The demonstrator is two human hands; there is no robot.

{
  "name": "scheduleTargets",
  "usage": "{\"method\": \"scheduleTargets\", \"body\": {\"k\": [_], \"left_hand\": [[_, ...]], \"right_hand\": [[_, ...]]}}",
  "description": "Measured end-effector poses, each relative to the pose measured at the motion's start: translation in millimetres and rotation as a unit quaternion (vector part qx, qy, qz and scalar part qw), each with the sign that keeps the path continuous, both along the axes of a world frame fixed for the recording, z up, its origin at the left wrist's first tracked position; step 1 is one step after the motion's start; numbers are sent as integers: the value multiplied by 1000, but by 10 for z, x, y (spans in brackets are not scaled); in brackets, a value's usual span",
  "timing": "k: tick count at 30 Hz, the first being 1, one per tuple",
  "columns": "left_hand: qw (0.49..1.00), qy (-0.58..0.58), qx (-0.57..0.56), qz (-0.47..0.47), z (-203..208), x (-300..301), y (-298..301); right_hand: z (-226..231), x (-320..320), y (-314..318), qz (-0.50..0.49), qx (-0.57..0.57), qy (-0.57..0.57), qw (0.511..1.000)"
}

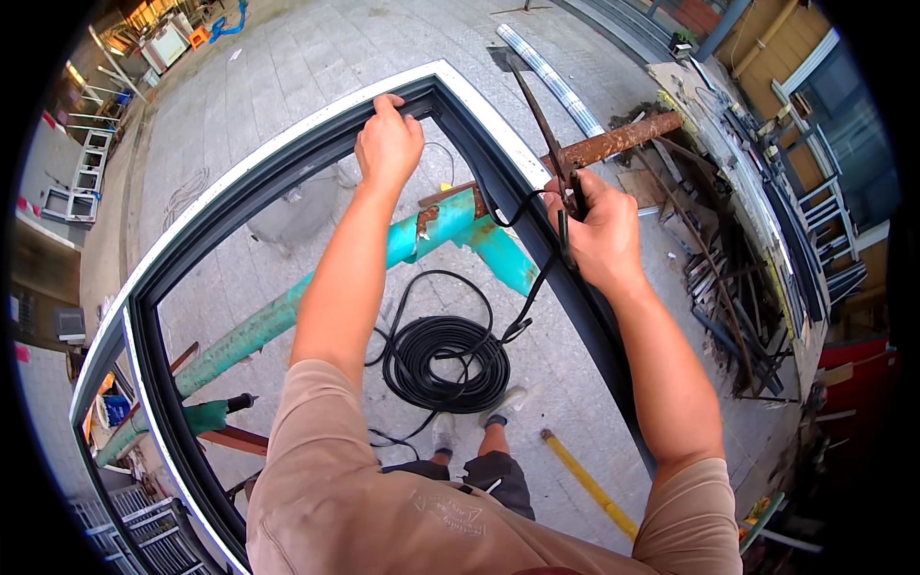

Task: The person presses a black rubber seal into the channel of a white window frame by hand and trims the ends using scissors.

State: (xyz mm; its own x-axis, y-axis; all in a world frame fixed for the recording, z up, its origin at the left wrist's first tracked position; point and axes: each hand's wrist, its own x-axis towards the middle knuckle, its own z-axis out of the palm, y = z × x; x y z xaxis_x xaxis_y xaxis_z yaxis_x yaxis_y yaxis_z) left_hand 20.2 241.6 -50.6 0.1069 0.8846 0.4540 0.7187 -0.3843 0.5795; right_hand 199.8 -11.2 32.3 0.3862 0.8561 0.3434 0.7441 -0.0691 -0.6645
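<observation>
A large metal window frame (287,149), white on its outer face and dark inside, rests across supports in front of me. At its far edge, near the far corner, my left hand (391,144) presses curled fingers against the inner groove; what lies under the fingertips is hidden. My right hand (604,225) grips a pair of long dark scissors (541,120) over the frame's right side, blades pointing away. A black rubber strip (525,206) loops beside that hand and hangs down toward a coil of the same strip (446,364) on the ground inside the frame opening.
Beneath the frame runs a worn green pipe support (259,340), with a rusty pipe end (632,137) beyond the right side. A wrapped profile bundle (551,77) lies on the paving. Scrap metal (719,316) is piled at right. A yellow pole (589,484) lies near my feet.
</observation>
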Motion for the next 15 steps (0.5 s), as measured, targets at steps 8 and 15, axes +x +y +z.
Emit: {"method": "scheduleTargets", "body": {"k": [8, 15], "left_hand": [[999, 9, 17, 28, 57, -35, -77], [989, 137, 37, 38, 104, -34, -227]], "right_hand": [[10, 10, 3, -4, -2, -18, 1000], [-15, 38, 12, -2, -7, -11, 1000]]}}
